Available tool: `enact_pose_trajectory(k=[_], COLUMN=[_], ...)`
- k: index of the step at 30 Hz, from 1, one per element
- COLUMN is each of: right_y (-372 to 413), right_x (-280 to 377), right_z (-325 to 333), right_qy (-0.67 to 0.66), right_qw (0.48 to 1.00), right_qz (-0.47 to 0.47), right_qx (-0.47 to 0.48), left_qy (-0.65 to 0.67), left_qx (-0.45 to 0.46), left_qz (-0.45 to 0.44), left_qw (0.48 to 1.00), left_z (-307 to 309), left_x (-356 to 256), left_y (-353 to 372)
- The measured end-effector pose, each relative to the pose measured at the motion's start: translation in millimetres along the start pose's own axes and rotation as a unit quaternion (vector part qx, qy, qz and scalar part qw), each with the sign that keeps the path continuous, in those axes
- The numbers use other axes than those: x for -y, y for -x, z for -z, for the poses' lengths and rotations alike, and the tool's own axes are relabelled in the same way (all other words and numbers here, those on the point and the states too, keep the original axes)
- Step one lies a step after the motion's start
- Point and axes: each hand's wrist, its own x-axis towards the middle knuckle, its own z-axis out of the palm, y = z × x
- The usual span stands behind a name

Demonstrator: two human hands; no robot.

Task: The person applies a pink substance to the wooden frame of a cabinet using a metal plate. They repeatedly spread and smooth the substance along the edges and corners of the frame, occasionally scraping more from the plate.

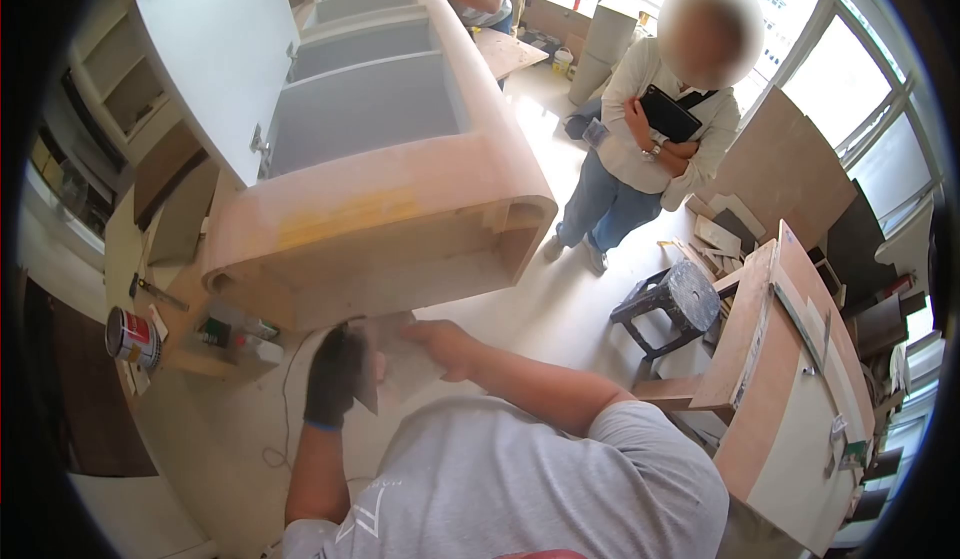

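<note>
Big curved cabinet (400,209) lies w/ its pale wood end toward the person, white door (215,54) swung open; a 2nd person (650,129) stands beyond it on the right, arms folded over a black notebook, dark stool (668,304) nearby. Just under the cabinet's lower edge, a pale sheet (398,367) is held btwn both hands. Gloved left hand (335,374) has its grip closed on the sheet's left edge, bare right hand (445,344) pinches the right side.

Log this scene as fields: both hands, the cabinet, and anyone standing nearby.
left hand: gloved, gripping a thin sheet
right hand: bare, on the sheet's other edge
cabinet: rounded end just beyond both hands, door open
bystander: standing by, holding a black notebook
nearby: stool, tin can
</note>
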Motion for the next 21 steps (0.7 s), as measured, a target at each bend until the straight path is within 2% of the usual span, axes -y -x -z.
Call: enact_pose_trajectory(k=[1,2,4,7,8,11,12,15,17,18,21], right_y=[-4,-6,15,7,1,-1,0,0,-28,-43,-61], right_x=[-3,-4,5,5,-1,15,25,47,37,30,28], right_z=[3,6,-7,10,19,35,37,33,52,61,73], right_qy=[-0.004,-0.009,0.02,0.018,-0.004,-0.067,-0.088,-0.025,-0.027,-0.027,-0.02], right_qw=[1.0,1.0,1.0,0.999,1.0,0.997,0.994,0.997,0.998,0.998,0.998], right_qz=[-0.002,-0.004,0.007,0.027,0.023,0.014,0.01,0.059,0.053,0.049,0.039], right_qx=[0.009,0.017,-0.016,-0.019,-0.008,0.039,0.058,0.033,0.021,0.016,-0.033], left_qy=[0.103,0.012,-0.167,-0.192,-0.156,-0.311,-0.296,-0.264,-0.092,-0.004,-0.038], left_qx=[0.041,0.029,0.003,0.032,0.04,0.074,0.031,-0.13,-0.229,-0.276,-0.286], left_qz=[0.152,0.057,-0.138,-0.113,-0.054,0.035,0.048,0.025,-0.037,-0.067,-0.031], left_qw=[0.982,0.998,0.976,0.974,0.986,0.947,0.954,0.955,0.968,0.959,0.957], left_z=[-6,-7,-10,-8,-8,-7,-7,-16,-34,-44,-72], left_x=[-13,-8,9,-4,-5,-39,-17,20,-2,-15,-43], left_y=[8,8,12,15,14,10,14,20,15,15,20])
